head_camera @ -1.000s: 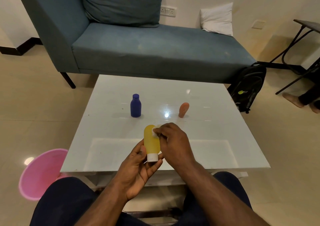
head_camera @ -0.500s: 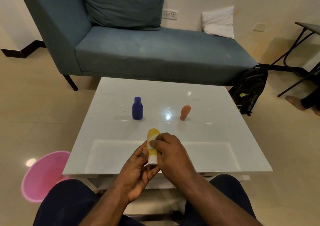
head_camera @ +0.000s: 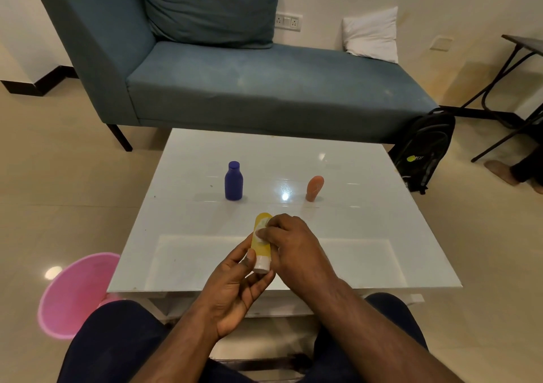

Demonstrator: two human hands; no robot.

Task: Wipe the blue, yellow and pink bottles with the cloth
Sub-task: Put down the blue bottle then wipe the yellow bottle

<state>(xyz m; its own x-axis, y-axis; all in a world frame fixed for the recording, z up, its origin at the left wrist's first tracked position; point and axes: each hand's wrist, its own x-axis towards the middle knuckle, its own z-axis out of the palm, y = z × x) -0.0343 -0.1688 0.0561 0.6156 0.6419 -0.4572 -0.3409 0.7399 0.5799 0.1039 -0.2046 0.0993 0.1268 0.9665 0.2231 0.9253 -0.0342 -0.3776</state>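
My left hand (head_camera: 235, 291) grips the yellow bottle (head_camera: 260, 246) near its white cap, holding it over the near part of the white table (head_camera: 367, 221). My right hand (head_camera: 291, 244) pinches a small white cloth (head_camera: 262, 227) and presses it against the bottle's upper side. Most of the cloth is hidden under my fingers. The blue bottle (head_camera: 234, 180) stands upright on the table's middle left. The pink bottle (head_camera: 314, 188) stands to its right, leaning slightly.
A pink bucket (head_camera: 73, 291) sits on the floor at the table's near left corner. A teal sofa (head_camera: 235, 80) stands behind the table, and a black backpack (head_camera: 423, 150) leans at its right end. Another person's foot (head_camera: 499, 169) shows at far right.
My right hand slid the cloth from the bottle's top down its side, and the bottle was turned slightly in my left hand. The camera view shifted a little.
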